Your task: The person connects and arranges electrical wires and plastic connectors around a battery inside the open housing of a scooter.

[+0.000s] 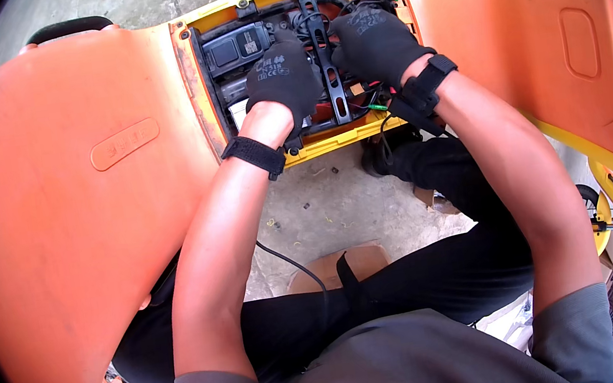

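Observation:
Both my hands wear black gloves with grey print and reach into an open bay in an orange and yellow body shell. My left hand (284, 78) is closed, its fingertips hidden below it, between a black box with a square code label (237, 49) and a black perforated bracket (326, 65). On the bracket's other side, my right hand (376, 44) is curled closed beside bundled black cables (374, 1). What either hand grips, if anything, is hidden. Below my right hand lie thin wires and a green connector (378, 107).
Large orange panels (86, 166) flank the bay on the left and right (510, 33). A yellow frame edge (331, 144) with bolts borders it. Below, my legs straddle a concrete floor (330, 196) with a cardboard piece (340, 268). A black cable (292, 261) hangs at the left.

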The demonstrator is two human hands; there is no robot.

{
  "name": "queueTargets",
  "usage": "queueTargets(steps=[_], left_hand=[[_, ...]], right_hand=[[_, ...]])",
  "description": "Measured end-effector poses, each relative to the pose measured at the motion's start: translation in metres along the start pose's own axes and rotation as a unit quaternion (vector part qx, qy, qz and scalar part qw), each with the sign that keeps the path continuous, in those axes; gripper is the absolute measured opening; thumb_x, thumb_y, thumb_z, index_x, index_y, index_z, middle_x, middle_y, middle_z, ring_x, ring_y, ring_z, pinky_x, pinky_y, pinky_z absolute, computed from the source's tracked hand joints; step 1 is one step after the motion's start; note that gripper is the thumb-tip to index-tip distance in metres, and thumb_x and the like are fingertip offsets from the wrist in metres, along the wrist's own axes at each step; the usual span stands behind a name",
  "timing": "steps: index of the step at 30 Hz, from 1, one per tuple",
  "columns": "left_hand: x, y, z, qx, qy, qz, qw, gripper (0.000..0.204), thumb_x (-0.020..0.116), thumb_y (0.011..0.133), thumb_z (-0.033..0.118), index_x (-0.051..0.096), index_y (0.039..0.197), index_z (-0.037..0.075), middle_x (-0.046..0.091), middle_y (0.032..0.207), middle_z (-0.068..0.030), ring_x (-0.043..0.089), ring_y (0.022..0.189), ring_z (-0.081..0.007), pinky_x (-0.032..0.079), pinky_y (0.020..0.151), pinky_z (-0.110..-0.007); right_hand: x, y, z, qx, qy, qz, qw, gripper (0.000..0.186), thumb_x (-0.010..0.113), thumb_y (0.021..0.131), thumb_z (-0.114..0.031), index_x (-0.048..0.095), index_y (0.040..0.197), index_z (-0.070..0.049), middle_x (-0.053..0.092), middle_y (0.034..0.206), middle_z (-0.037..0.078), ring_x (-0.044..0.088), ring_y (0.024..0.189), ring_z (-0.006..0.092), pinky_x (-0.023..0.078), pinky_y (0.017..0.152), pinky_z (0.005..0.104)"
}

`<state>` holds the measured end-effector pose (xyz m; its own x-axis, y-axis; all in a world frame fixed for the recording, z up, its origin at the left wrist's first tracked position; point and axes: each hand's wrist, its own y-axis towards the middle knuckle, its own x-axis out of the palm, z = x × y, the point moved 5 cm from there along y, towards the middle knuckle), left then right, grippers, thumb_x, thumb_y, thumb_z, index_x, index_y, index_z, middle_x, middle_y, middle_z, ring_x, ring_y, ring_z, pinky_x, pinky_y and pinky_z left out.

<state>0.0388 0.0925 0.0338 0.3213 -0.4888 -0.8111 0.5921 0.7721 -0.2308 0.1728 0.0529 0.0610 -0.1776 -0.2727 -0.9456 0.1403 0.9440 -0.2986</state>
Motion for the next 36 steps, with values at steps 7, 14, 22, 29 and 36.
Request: queueTargets(steps=[7,14,22,29,36], left_hand=[[0.000,-0.005,0.007,0.037,0.126,0.090,0.987,0.039,0.067,0.080,0.005,0.052,0.116,0.002,0.059,0.114,-0.0207,0.068,0.097,-0.0383,0.057,0.078,-0.045],[-0.001,-0.004,0.005,0.054,0.114,0.175,0.976,0.034,0.066,0.078,0.003,0.055,0.110,0.002,0.057,0.111,-0.0211,0.068,0.095,-0.0375,0.057,0.078,-0.044],[0.006,-0.011,0.002,0.055,0.116,0.150,0.980,0.025,0.063,0.083,0.007,0.059,0.107,0.005,0.059,0.106,-0.0173,0.067,0.095,-0.0348,0.055,0.077,-0.044],[0.002,-0.008,-0.003,0.022,0.057,0.201,0.978,0.020,0.068,0.085,0.016,0.060,0.102,0.009,0.060,0.105,-0.0157,0.065,0.091,-0.0393,0.053,0.074,-0.050],[-0.002,0.004,-0.001,0.107,0.024,0.231,0.967,0.023,0.065,0.086,0.015,0.060,0.109,0.011,0.060,0.108,-0.0134,0.067,0.092,-0.0372,0.055,0.075,-0.048]], right_hand=[[-0.002,-0.001,0.008,-0.026,-0.033,0.014,0.999,0.031,0.070,0.077,-0.024,0.072,0.103,-0.007,0.071,0.095,0.018,0.068,0.094,0.0344,0.054,0.085,0.0441],[-0.020,-0.015,0.001,-0.051,-0.062,0.001,0.997,0.022,0.067,0.078,-0.018,0.076,0.091,-0.004,0.073,0.092,0.019,0.072,0.088,0.0330,0.057,0.079,0.0429],[-0.027,-0.041,0.026,-0.023,-0.069,-0.041,0.997,0.020,0.067,0.075,-0.020,0.071,0.082,-0.002,0.069,0.079,0.020,0.069,0.081,0.0364,0.056,0.075,0.0452],[-0.032,-0.064,0.045,-0.019,-0.084,-0.091,0.992,0.019,0.070,0.072,-0.020,0.071,0.082,-0.003,0.068,0.078,0.018,0.067,0.080,0.0372,0.054,0.073,0.0471],[-0.042,-0.078,0.055,-0.084,-0.026,0.046,0.995,0.017,0.068,0.076,-0.013,0.059,0.087,-0.003,0.064,0.078,0.018,0.063,0.082,0.0387,0.050,0.070,0.0485]])
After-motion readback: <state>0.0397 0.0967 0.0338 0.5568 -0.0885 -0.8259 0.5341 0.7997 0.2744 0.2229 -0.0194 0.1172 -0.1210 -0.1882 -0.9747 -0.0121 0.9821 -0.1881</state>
